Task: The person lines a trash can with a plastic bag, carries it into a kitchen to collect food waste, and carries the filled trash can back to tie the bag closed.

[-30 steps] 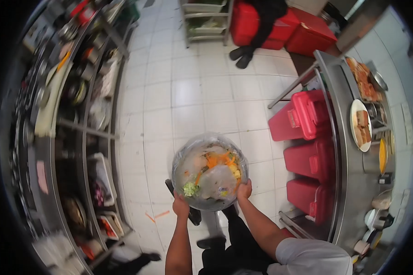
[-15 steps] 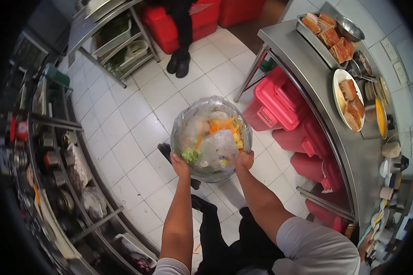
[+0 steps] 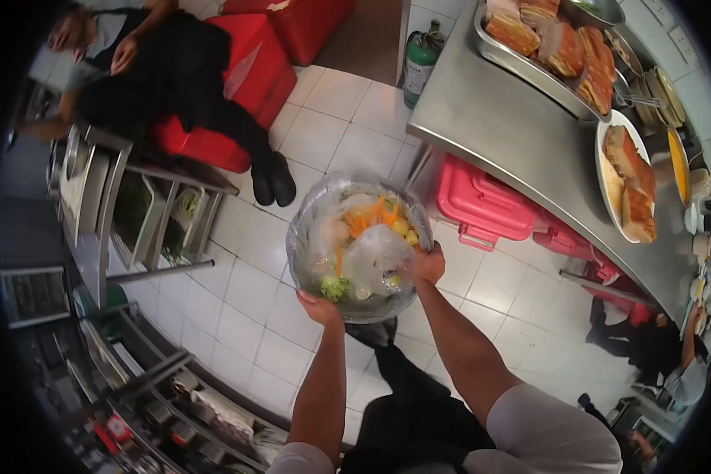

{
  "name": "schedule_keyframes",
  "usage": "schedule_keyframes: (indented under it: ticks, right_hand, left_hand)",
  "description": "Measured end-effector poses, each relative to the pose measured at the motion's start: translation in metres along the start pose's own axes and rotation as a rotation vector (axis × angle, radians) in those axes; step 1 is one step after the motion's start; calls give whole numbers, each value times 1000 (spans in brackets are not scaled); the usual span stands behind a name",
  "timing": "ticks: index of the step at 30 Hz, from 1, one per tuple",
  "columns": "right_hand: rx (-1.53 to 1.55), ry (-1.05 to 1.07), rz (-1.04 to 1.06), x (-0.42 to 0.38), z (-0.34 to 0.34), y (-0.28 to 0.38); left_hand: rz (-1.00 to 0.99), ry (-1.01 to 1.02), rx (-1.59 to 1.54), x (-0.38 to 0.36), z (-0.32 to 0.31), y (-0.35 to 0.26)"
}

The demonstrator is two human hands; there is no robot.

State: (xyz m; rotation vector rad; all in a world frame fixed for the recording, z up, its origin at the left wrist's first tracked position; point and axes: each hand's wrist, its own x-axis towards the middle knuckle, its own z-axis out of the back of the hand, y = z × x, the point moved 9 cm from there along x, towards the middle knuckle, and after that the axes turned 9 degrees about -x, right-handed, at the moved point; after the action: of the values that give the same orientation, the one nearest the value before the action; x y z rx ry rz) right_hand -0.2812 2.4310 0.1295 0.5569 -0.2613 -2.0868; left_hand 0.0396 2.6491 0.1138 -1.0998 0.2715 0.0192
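Observation:
A round bin (image 3: 299, 257) lined with clear plastic is held between my two hands above the tiled floor. My left hand (image 3: 321, 307) grips its near left rim, and my right hand (image 3: 429, 265) is wrapped over the right rim. Inside lie orange carrot strips (image 3: 361, 220), a piece of green lettuce (image 3: 334, 287), yellow chunks (image 3: 405, 231) and crumpled clear plastic (image 3: 378, 254). The bin's underside is hidden from above.
On the right, a steel table (image 3: 482, 130) bears a tray of roasted meat (image 3: 521, 75) and an oval plate (image 3: 608, 178). Pink lidded containers (image 3: 482, 201) sit beneath it. A person (image 3: 189, 87) sits on a red box at upper left. A green fire extinguisher (image 3: 421, 67) stands ahead.
My view has moved forward and swung left. The steel table and the seated person appear nearer, and more of that person shows. Both hands keep hold of the bin.

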Motion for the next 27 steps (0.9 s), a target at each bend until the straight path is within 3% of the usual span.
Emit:
schedule_keyframes:
  ticks: [2,5,8,12,17,20,24,27]
  right_hand:
    - [96,-133,174,1,2,41]
    - [-16,-269,465,0,4,120]
    - [-29,-205,495,13,-19,159]
    - [-97,-67,354,47,-61,185]
    - [-138,-15,210,74,-64,248]
    - [-191,-190,273,106,-80,264]
    - [-168,-60,176,182,-111,268]
    - [-101,-104,168,247,-117,284]
  left_hand:
    - [60,6,-6,27,-17,-2]
    - [145,28,-25,63,-48,-38]
    - [129,39,-4,104,-76,-55]
    - [101,56,-10,150,-125,-75]
    - [119,150,-42,196,-182,-111]
    - [81,187,-13,219,-223,-112]
    - [61,137,60,222,-288,-132]
    - [93,119,56,216,-346,-150]
